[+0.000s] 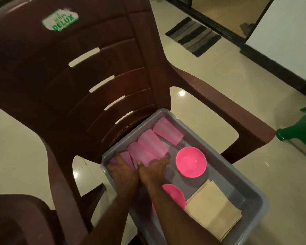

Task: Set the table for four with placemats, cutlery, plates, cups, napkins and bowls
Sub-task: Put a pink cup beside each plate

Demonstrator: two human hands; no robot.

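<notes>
Now both hands (140,169) on pink cups (149,147).

I see four pale pink cups (153,145) lying on their sides in a row at the far end of the grey tub (251,184). Two brighter pink bowls (191,161) sit upright mid-tub, and folded beige napkins (213,209) lie flat at the near end.

Matt pink plastic cups (152,145) and cream cloth napkins (212,209) in a smooth grey plastic tub (251,190), over glossy floor tiles (210,71).
</notes>
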